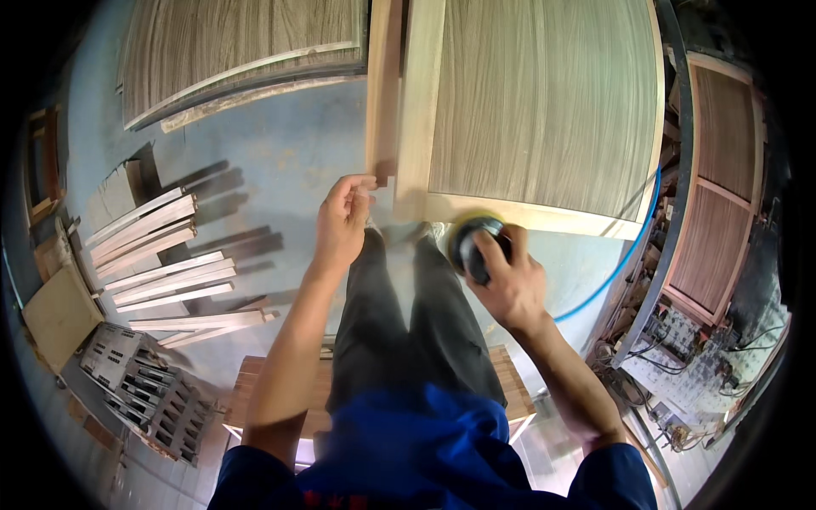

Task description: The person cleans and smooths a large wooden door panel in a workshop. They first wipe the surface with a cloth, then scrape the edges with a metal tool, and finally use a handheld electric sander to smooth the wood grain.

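Observation:
My right hand grips a round black power sander with a yellowish rim. The sander is at the near edge of a framed wooden panel, close to its pale lower rail; I cannot tell whether they touch. My left hand is raised beside the near end of an upright wooden strip, left of the panel. Its fingers are curled in toward the thumb, and what they hold, if anything, does not show clearly.
A blue hose curves from near my right wrist up along the panel's right edge. Pale wood strips lie on the floor at left. Another panel is at far left. A framed door and a grey metal bar are at right. Behind my legs is a wooden bench.

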